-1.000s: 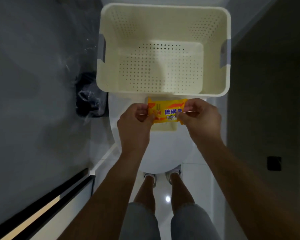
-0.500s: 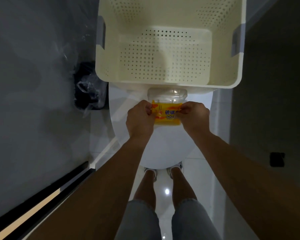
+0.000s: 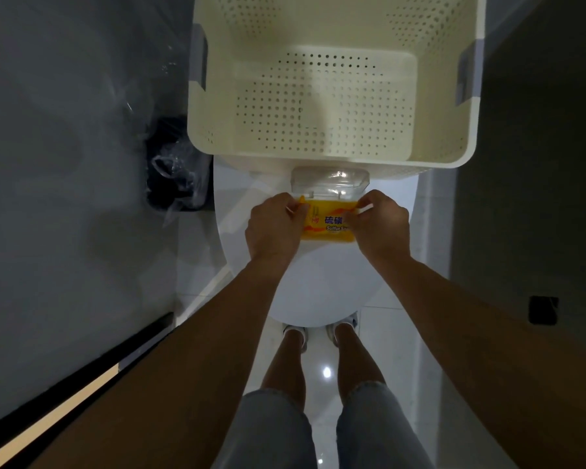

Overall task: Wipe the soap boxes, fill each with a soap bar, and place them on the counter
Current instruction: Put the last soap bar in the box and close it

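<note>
I hold the wrapped soap bar point(image 3: 329, 225) with both hands: the left hand point(image 3: 274, 228) pinches its left end, the right hand point(image 3: 379, 228) pinches its right end. Its long axis runs left to right, level between my hands, so neither hand is nearer. The clear soap box point(image 3: 329, 181), lid raised, lies just beyond the bar on the white toilet lid point(image 3: 322, 286). The cream basket point(image 3: 332, 93) stands directly behind the box. A black bin point(image 3: 176, 167) sits to the left. I judge nothing blocks the short forward move.
</note>
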Tool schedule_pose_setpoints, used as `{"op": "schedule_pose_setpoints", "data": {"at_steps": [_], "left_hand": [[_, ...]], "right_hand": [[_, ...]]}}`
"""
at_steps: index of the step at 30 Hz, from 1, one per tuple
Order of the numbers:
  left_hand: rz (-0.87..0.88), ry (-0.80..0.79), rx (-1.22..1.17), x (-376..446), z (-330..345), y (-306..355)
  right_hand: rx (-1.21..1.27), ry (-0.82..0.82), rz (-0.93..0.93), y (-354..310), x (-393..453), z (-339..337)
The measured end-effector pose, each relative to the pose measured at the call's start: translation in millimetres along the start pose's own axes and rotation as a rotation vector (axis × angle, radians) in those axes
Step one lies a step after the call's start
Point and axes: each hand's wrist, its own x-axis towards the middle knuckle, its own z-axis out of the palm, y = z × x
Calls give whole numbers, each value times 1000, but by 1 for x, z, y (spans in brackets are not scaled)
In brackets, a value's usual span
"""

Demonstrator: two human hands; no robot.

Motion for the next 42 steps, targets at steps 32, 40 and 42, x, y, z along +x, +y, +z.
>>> {"op": "schedule_pose_setpoints", "data": {"at_steps": [32, 40, 42], "left_hand": [[20, 56, -300, -43, 3, -17], [-43, -70, -138, -35, 14, -19], [-60, -75, -105, -30, 14, -18]], "right_hand": [[253, -108, -20, 42, -14, -11], [243, -126, 48, 40, -13, -2], [238, -114, 48, 41, -13, -1]]}}
